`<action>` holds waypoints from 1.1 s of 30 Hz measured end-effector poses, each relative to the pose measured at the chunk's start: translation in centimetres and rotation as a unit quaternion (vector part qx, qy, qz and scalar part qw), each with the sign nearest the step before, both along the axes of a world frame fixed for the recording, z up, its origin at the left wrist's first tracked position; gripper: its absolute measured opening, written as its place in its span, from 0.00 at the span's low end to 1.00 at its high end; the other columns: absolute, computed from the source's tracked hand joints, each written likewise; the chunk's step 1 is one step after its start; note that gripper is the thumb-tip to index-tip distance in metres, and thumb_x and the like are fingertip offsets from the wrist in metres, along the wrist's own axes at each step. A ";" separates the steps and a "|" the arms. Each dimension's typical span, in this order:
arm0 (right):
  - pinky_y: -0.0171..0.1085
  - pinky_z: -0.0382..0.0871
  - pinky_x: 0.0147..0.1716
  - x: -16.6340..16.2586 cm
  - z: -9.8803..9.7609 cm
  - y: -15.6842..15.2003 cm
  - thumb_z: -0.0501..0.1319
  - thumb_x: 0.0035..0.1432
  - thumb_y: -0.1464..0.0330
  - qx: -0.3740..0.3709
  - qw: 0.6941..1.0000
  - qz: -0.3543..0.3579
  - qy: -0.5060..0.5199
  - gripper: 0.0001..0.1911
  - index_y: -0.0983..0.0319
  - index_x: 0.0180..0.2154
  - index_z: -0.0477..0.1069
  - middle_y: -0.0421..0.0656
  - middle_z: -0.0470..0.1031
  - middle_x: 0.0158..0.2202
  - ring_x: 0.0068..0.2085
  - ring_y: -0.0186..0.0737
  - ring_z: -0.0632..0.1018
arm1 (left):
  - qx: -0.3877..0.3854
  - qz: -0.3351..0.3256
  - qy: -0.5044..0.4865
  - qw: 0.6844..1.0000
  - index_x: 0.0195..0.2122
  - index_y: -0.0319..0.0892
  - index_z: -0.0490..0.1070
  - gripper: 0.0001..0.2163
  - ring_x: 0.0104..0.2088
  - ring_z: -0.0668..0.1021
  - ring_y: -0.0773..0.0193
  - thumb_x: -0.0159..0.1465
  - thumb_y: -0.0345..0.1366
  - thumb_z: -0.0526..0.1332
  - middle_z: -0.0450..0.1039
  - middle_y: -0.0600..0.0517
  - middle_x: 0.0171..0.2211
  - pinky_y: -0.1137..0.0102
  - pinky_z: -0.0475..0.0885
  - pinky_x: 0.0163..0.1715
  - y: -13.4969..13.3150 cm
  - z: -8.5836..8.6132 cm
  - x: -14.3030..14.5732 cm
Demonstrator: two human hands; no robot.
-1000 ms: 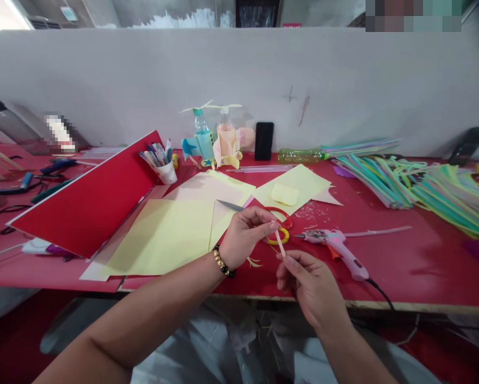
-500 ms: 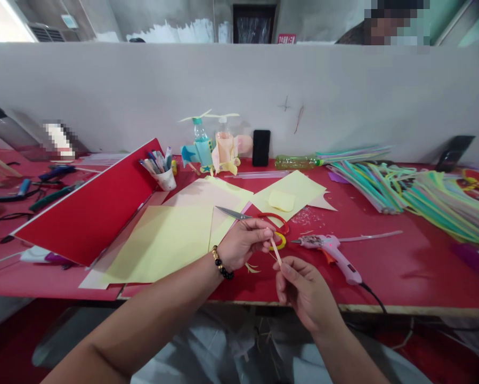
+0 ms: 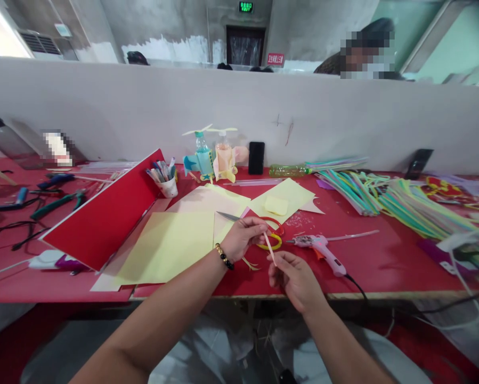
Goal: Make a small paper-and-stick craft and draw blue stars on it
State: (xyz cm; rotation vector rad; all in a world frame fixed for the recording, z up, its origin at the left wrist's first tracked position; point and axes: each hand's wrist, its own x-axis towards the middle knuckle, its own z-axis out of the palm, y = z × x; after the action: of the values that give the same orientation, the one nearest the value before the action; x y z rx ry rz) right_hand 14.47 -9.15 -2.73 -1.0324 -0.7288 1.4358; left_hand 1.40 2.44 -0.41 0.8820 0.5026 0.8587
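In the head view, my framing has tilted up since the last look, bringing in more wall, while the pale pink paper strip (image 3: 269, 248) stays pinched at mid-table. My left hand (image 3: 243, 238) and right hand (image 3: 295, 280) are both clenched on it, fingertips closed. Red-handled scissors (image 3: 229, 216) lie at 11 o'clock from the strip, a yellow ring (image 3: 279, 241) just behind it at 12 o'clock, and a pink glue gun (image 3: 321, 250) at 3 o'clock.

scissor blade (image 3: 227, 216): smooth steel | glue gun (image 3: 319, 248): glossy plastic | yellow sheet (image 3: 167, 248): matt paper
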 end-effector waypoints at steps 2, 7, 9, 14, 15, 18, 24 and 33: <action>0.32 0.65 0.20 0.4 0.6 -0.4 0.63 0.55 0.56 0.008 0.997 -0.009 -0.073 0.17 0.64 0.37 0.74 0.43 0.76 0.25 0.22 0.35 0.75 | -0.007 0.022 -0.011 1.000 0.30 0.35 0.73 0.12 0.21 0.74 0.74 0.49 0.35 0.71 0.76 0.49 0.27 0.79 0.71 0.23 0.5 0.1 -0.4; 0.37 0.69 0.25 4.7 4.1 1.5 0.58 0.57 0.54 0.063 0.920 -0.075 -0.378 0.19 0.62 0.42 0.74 0.46 0.78 0.30 0.29 0.42 0.78 | -0.020 0.071 -0.039 0.997 0.30 0.36 0.72 0.12 0.22 0.73 0.76 0.50 0.36 0.71 0.75 0.52 0.27 0.81 0.71 0.24 1.9 0.1 -1.2; 0.41 0.72 0.31 7.0 5.7 4.5 0.59 0.57 0.55 0.066 0.885 -0.094 -0.451 0.20 0.62 0.44 0.73 0.45 0.78 0.33 0.34 0.44 0.78 | -0.026 0.082 -0.044 0.995 0.30 0.36 0.72 0.12 0.22 0.73 0.76 0.50 0.36 0.71 0.75 0.52 0.27 0.82 0.71 0.24 2.2 0.1 -1.3; 0.45 0.69 0.46 10.6 7.3 14.4 0.61 0.59 0.64 0.032 0.774 -0.042 -0.631 0.11 0.64 0.41 0.73 0.47 0.75 0.44 0.45 0.44 0.75 | -0.046 0.098 -0.042 0.993 0.31 0.36 0.72 0.13 0.22 0.73 0.76 0.50 0.37 0.72 0.75 0.52 0.27 0.82 0.72 0.25 2.6 -0.1 -1.5; 0.47 0.70 0.45 11.0 7.1 16.2 0.58 0.62 0.64 0.021 0.753 -0.021 -0.657 0.14 0.63 0.47 0.70 0.46 0.72 0.48 0.46 0.42 0.75 | -0.049 0.099 -0.042 0.993 0.31 0.36 0.72 0.13 0.22 0.73 0.76 0.50 0.37 0.72 0.75 0.52 0.27 0.82 0.72 0.25 2.6 -0.1 -1.5; 0.46 0.71 0.44 11.7 5.9 20.3 0.57 0.63 0.64 -0.011 0.698 0.029 -0.715 0.16 0.62 0.51 0.67 0.47 0.69 0.51 0.46 0.42 0.74 | -0.059 0.098 -0.040 0.993 0.30 0.36 0.72 0.13 0.22 0.73 0.76 0.50 0.37 0.71 0.75 0.51 0.28 0.81 0.72 0.25 2.7 -0.2 -1.5; 0.46 0.72 0.44 13.1 3.2 23.8 0.58 0.62 0.64 -0.050 0.625 0.095 -0.773 0.16 0.62 0.51 0.67 0.47 0.70 0.51 0.46 0.43 0.74 | -0.077 0.097 -0.033 0.992 0.32 0.37 0.72 0.12 0.22 0.73 0.75 0.52 0.37 0.70 0.75 0.52 0.27 0.81 0.73 0.25 2.7 -0.5 -1.4; 0.47 0.72 0.44 14.4 1.9 23.7 0.58 0.62 0.64 -0.057 0.600 0.111 -0.790 0.16 0.62 0.51 0.67 0.47 0.70 0.51 0.46 0.43 0.75 | -0.094 0.097 -0.018 0.991 0.32 0.37 0.72 0.12 0.23 0.73 0.75 0.51 0.36 0.71 0.75 0.52 0.28 0.80 0.73 0.26 2.6 -0.2 -1.5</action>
State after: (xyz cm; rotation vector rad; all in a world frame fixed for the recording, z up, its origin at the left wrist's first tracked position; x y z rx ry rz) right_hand 28.86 14.57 -0.83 -2.3378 -2.0536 0.3171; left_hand -0.09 5.04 -0.62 0.6511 0.6334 0.9856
